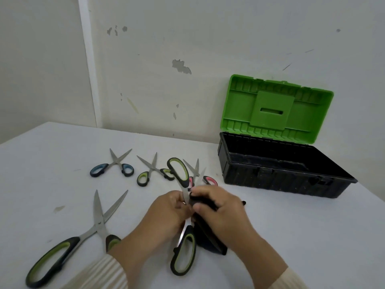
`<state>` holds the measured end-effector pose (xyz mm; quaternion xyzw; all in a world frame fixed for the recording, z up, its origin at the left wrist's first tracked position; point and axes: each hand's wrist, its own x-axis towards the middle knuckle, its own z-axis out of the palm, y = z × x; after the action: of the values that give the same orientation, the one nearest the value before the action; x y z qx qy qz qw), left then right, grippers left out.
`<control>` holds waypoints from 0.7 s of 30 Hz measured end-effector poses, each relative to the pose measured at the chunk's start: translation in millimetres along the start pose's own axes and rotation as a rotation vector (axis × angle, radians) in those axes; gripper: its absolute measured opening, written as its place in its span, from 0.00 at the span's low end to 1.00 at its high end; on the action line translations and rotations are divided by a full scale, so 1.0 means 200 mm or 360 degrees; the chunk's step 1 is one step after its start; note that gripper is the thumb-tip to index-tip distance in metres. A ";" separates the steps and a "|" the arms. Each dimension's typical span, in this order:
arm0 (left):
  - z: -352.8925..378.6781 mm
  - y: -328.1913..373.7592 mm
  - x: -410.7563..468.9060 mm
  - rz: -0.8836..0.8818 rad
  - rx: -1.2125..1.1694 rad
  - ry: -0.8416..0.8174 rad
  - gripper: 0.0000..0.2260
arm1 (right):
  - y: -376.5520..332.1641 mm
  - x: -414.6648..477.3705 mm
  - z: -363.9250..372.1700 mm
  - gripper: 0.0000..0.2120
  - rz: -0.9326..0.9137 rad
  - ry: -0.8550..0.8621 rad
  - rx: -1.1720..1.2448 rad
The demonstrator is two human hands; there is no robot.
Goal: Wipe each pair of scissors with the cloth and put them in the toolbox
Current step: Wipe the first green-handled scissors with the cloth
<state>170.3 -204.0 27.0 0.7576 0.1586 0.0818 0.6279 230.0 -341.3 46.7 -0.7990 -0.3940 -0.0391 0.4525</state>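
Left of the open toolbox (pixel 281 170), the left hand (pixel 166 213) curls its fingers round green-handled scissors (pixel 179 172) while the right hand (pixel 223 213) pinches the black cloth (pixel 208 240) on a blade. The toolbox looks empty, and four other pairs (pixel 98 224) lie further left: probably the first pair.

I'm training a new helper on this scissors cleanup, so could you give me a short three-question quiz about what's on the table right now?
1. True or false: the toolbox lid is shut.
2. How many pairs of scissors lie unheld on the table?
3. The right hand holds: A) a black cloth, B) a sponge, C) nothing.
Key: 1 false; 2 four (blue pair, small green pair, pink pair, large green pair); 3 A.
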 end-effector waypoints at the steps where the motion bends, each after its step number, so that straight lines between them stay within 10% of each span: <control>1: 0.01 0.00 -0.01 0.0057 0.0081 0.0013 0.08 | 0.01 0.01 0.02 0.13 -0.0080 -0.0004 -0.0124; 21: 0.01 0.02 -0.02 0.0186 0.0129 -0.0075 0.10 | 0.02 0.04 0.04 0.09 -0.0003 0.0339 -0.0371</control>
<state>168.8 -208.4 29.7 0.7920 0.1026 0.0940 0.5944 236.3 -331.7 43.5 -0.8371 -0.3373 -0.1696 0.3958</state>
